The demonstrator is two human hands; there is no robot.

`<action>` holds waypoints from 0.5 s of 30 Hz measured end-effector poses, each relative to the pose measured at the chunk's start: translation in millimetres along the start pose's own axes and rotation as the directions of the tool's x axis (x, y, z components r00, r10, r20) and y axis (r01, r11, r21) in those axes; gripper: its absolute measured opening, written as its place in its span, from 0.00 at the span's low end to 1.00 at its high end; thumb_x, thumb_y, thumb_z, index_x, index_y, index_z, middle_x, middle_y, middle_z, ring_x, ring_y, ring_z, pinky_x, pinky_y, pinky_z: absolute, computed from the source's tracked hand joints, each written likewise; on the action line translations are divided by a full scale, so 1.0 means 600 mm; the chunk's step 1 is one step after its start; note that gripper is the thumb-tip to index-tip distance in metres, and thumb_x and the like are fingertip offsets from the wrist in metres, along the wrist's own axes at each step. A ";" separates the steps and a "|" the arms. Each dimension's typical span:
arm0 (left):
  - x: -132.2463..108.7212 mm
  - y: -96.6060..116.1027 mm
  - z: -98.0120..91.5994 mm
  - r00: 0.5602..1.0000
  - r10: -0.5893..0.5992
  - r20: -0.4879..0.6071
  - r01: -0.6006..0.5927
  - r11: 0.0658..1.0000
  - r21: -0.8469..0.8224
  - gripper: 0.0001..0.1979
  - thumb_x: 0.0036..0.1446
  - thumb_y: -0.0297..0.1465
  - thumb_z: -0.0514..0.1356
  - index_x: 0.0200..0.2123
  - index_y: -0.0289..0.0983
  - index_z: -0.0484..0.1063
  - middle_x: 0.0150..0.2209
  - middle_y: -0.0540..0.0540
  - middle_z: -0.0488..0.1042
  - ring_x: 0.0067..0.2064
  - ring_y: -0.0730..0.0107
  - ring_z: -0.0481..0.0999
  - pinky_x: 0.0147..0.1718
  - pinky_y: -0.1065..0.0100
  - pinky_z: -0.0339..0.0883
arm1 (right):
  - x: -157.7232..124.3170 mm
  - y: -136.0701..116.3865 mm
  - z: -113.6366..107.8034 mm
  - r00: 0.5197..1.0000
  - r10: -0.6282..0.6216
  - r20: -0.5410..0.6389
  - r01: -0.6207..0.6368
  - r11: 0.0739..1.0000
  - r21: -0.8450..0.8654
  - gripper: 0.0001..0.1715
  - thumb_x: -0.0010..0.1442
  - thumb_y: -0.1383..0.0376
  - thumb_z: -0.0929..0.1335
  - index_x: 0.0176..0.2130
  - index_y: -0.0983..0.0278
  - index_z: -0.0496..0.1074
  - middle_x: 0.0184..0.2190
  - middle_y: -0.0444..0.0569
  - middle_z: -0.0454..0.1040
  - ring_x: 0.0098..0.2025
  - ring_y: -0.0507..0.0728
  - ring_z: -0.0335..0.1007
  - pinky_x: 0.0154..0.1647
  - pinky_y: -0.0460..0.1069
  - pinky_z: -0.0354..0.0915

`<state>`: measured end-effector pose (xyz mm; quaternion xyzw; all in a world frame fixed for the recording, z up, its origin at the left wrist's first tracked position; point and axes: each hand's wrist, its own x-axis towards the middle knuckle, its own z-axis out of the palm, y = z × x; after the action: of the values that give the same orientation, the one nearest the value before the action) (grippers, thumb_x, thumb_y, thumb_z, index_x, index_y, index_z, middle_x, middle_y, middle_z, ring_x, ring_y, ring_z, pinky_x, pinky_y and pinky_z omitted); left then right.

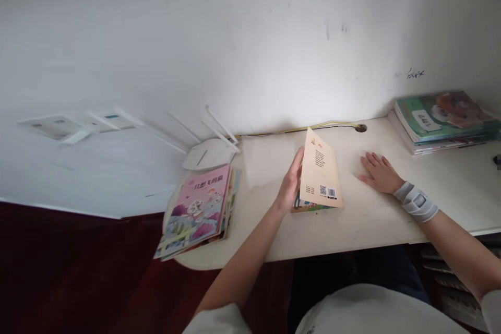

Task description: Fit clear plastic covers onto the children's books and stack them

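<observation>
A thin picture book (pixel 321 169) stands partly open near the desk's middle, its cream back cover tilted up, with text, a QR code and a barcode on it. A strip of a colourful page or cover shows beneath its lower edge. My left hand (pixel 290 180) is at the book's left edge, closed on the raised cover; the cover hides some of its fingers. To the right of the book, my right hand (pixel 379 172) lies flat on the desk, fingers spread, holding nothing. A grey wrist wrap (pixel 416 202) is on my right wrist.
A stack of books with a pink cover (pixel 201 203) lies at the desk's left end, in front of a white router (pixel 209 154) with antennas. Another book stack (pixel 446 117) is at the back right. Cables (pixel 301 129) run along the wall into a desk hole (pixel 361 128).
</observation>
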<state>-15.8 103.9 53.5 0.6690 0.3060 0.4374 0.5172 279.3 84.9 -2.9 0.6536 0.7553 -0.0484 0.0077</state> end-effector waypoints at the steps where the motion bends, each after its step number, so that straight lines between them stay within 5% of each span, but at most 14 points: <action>1: 0.006 0.005 0.013 0.995 0.065 0.070 -0.070 0.995 0.073 0.45 0.52 0.62 0.40 0.67 0.43 0.39 0.68 0.45 0.41 0.67 0.52 0.44 0.61 0.56 0.52 | 0.001 0.005 0.001 1.000 -0.009 -0.001 0.009 1.000 0.018 0.43 0.62 0.45 0.52 0.65 0.70 0.50 0.66 0.60 0.46 0.68 0.63 0.40 0.64 0.60 0.45; 4: 0.025 0.011 0.057 0.933 0.199 0.301 -0.304 0.882 0.360 0.52 0.50 0.62 0.44 0.67 0.39 0.27 0.69 0.39 0.34 0.68 0.53 0.39 0.62 0.55 0.48 | 0.004 0.018 0.001 0.999 -0.034 -0.014 0.035 0.998 0.049 0.43 0.62 0.48 0.54 0.64 0.77 0.50 0.66 0.65 0.47 0.67 0.63 0.41 0.64 0.57 0.46; 7: 0.037 -0.004 0.102 0.839 0.231 0.493 -0.504 0.671 0.543 0.55 0.51 0.57 0.52 0.65 0.34 0.20 0.68 0.32 0.30 0.68 0.50 0.33 0.63 0.49 0.42 | 0.001 0.023 -0.005 0.997 -0.076 -0.034 0.077 0.997 0.029 0.42 0.62 0.50 0.56 0.62 0.80 0.52 0.65 0.68 0.48 0.67 0.65 0.43 0.63 0.58 0.49; 10: 0.036 -0.030 0.133 0.770 0.179 0.612 -0.609 0.491 0.623 0.46 0.57 0.43 0.54 0.66 0.33 0.27 0.68 0.31 0.36 0.68 0.49 0.31 0.62 0.43 0.38 | -0.015 0.019 -0.016 0.996 -0.067 -0.063 0.066 0.997 -0.027 0.36 0.62 0.59 0.57 0.61 0.81 0.54 0.64 0.68 0.50 0.66 0.66 0.45 0.63 0.59 0.49; 15: 0.021 -0.057 0.146 0.727 0.090 0.680 -0.656 0.382 0.651 0.33 0.55 0.28 0.51 0.64 0.39 0.49 0.67 0.39 0.46 0.68 0.48 0.36 0.61 0.40 0.38 | -0.062 0.000 -0.014 0.993 0.050 -0.110 -0.063 0.992 -0.111 0.33 0.59 0.67 0.58 0.61 0.81 0.56 0.64 0.68 0.51 0.66 0.66 0.46 0.64 0.58 0.47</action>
<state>70.0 87.5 16.7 0.9791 0.1537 0.1232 0.0504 285.4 48.8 8.1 0.6749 0.7373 0.0302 0.0060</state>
